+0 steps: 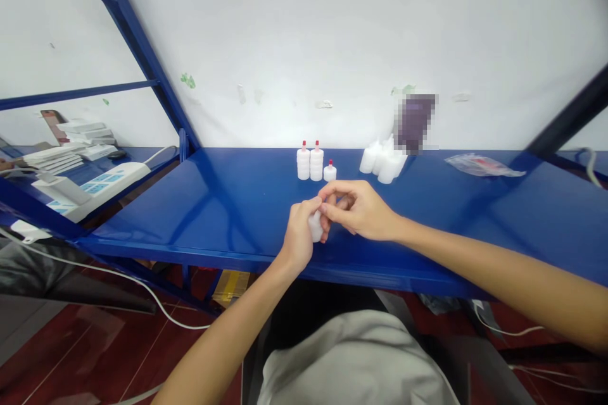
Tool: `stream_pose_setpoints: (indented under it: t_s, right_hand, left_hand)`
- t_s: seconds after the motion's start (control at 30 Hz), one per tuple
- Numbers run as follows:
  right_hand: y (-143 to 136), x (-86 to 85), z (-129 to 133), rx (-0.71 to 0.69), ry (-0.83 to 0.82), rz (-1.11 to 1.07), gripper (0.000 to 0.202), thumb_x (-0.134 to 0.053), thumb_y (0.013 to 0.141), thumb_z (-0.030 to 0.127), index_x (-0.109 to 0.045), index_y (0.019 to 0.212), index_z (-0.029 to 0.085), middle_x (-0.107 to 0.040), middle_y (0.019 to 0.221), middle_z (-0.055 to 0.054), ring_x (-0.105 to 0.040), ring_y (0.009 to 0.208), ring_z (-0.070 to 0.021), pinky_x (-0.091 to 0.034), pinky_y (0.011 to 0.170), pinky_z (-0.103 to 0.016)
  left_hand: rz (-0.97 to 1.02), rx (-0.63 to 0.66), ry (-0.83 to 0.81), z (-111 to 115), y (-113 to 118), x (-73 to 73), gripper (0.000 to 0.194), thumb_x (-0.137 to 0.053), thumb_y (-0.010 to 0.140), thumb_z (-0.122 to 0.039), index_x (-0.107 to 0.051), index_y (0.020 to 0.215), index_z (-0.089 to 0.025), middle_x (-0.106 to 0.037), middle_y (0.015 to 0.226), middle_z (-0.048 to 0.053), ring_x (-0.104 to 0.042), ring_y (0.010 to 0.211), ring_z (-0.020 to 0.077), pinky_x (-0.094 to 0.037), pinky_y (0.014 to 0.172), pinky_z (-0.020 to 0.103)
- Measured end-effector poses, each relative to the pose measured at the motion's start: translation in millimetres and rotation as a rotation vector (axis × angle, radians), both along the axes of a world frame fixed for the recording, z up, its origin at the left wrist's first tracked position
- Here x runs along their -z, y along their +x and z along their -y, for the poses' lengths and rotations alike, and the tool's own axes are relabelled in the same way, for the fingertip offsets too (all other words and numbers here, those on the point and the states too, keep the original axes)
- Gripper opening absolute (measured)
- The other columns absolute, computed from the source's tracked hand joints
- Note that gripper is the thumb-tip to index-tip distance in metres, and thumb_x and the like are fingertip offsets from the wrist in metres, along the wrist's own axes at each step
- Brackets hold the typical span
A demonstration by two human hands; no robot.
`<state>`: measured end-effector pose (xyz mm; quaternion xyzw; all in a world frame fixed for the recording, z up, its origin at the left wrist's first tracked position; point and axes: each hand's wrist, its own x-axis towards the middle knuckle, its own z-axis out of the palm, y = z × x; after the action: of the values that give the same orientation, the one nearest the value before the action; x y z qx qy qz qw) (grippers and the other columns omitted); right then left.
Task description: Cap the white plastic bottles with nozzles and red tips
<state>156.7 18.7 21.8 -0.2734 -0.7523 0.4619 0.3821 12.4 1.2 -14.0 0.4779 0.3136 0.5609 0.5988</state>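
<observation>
Over the front edge of the blue table (pixel 247 202), my left hand (pixel 301 231) is wrapped round a small white bottle (pixel 315 226). My right hand (pixel 354 209) pinches at the top of that bottle with thumb and forefinger; whatever lies between those fingertips is too small to make out. Behind my hands stand two taller white bottles, a left one (pixel 303 165) and a right one (pixel 316 166), both with red tips. Beside them is a shorter white bottle (pixel 329 172) with a red tip. Several white bottles (pixel 384 163) are grouped at the right rear.
A clear plastic bag (pixel 484 165) with something red inside lies at the right. A blurred dark object (pixel 415 121) leans on the wall. At the left are a power strip (pixel 111 182), white boxes (pixel 88 133) and blue frame posts.
</observation>
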Motion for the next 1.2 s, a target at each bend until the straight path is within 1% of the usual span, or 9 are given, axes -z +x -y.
stream_pose_setpoints:
  t_s: [0.27,0.47,0.6,0.67,0.73,0.8,0.87,1.0,1.2]
  right_hand:
    - [-1.6,4.9,4.1,0.003,-0.042,0.01,0.012,-0.067,0.085,0.028,-0.058,0.089,0.02,-0.064,0.067,0.004,-0.07,0.06,-0.016,-0.055,0.055,-0.027]
    - [-1.2,-3.3,1.8,0.05,0.069,0.094,0.008,-0.065,0.083,0.026,-0.061,0.086,0.02,-0.047,0.059,0.007,-0.053,0.052,-0.0104,-0.045,0.051,-0.024]
    - [3.4,-7.0,-1.1,0.054,0.129,0.175,0.009,-0.061,0.085,0.028,-0.061,0.087,0.019,-0.047,0.06,0.006,-0.049,0.051,-0.0104,-0.04,0.05,-0.025]
    - [9.3,-10.6,-13.1,0.16,0.192,0.163,0.011,-0.06,0.084,0.03,-0.061,0.085,0.019,-0.052,0.063,0.003,-0.049,0.054,-0.0116,-0.04,0.052,-0.026]
    - [17.3,-15.3,-36.0,0.377,0.306,0.134,0.012,-0.059,0.083,0.031,-0.061,0.083,0.018,-0.056,0.068,0.001,-0.049,0.057,-0.0123,-0.039,0.054,-0.027]
    - [25.1,-19.0,-66.0,0.598,0.42,0.187,0.011,-0.058,0.082,0.028,-0.062,0.083,0.017,-0.053,0.063,0.001,-0.046,0.056,-0.0124,-0.037,0.056,-0.028]
    - [30.0,-19.3,-94.8,0.701,0.491,0.305,0.012,-0.059,0.08,0.026,-0.064,0.08,0.016,-0.055,0.065,0.0,-0.048,0.06,-0.0137,-0.038,0.062,-0.029]
    - [28.3,-10.5,-125.4,0.683,0.517,0.475,0.017,-0.057,0.081,0.027,-0.068,0.083,0.014,-0.062,0.071,-0.003,-0.054,0.066,-0.0158,-0.04,0.069,-0.03]
    - [30.8,-8.3,-118.7,0.568,0.449,0.602,0.023,-0.057,0.086,0.032,-0.07,0.092,0.014,-0.068,0.08,-0.006,-0.056,0.072,-0.0169,-0.039,0.07,-0.03]
  left_hand:
    - [-0.034,-0.006,0.028,1.0,-1.6,0.2,0.036,-0.05,0.079,-0.035,-0.046,0.048,-0.018,-0.041,0.041,-0.003,-0.039,0.034,0.008,-0.029,0.037,0.022]
    - [-0.059,-0.064,0.059,4.5,0.9,-2.7,0.027,-0.05,0.085,-0.04,-0.052,0.071,-0.017,-0.043,0.046,-0.006,-0.039,0.035,0.0076,-0.028,0.034,0.019]
    - [-0.035,-0.03,0.055,3.5,3.6,-2.7,0.025,-0.049,0.088,-0.045,-0.05,0.085,-0.02,-0.049,0.051,-0.006,-0.042,0.037,0.0086,-0.031,0.036,0.018]
    - [-0.024,-0.036,0.021,2.5,4.5,-2.8,0.027,-0.045,0.089,-0.047,-0.048,0.092,-0.021,-0.052,0.054,-0.005,-0.044,0.039,0.0097,-0.033,0.037,0.019]
    - [-0.047,-0.045,-0.006,1.8,4.6,-3.0,0.024,-0.042,0.089,-0.044,-0.049,0.091,-0.021,-0.052,0.056,-0.005,-0.044,0.041,0.0099,-0.034,0.039,0.019]
    - [-0.099,-0.049,0.004,1.2,4.1,-2.7,0.021,-0.041,0.086,-0.036,-0.051,0.08,-0.019,-0.051,0.059,-0.003,-0.045,0.043,0.0092,-0.035,0.041,0.019]
    - [-0.146,-0.054,0.039,0.6,3.2,-1.6,0.024,-0.04,0.084,-0.032,-0.051,0.069,-0.017,-0.051,0.06,-0.001,-0.047,0.047,0.0092,-0.036,0.044,0.02]
    - [-0.166,-0.054,0.065,-1.2,1.4,1.5,0.029,-0.04,0.084,-0.03,-0.053,0.063,-0.016,-0.051,0.059,0.0,-0.048,0.052,0.0108,-0.039,0.051,0.022]
    - [-0.147,-0.021,0.034,-2.6,1.6,-0.1,0.03,-0.042,0.083,-0.031,-0.053,0.06,-0.016,-0.053,0.065,0.002,-0.049,0.058,0.0128,-0.04,0.055,0.024]
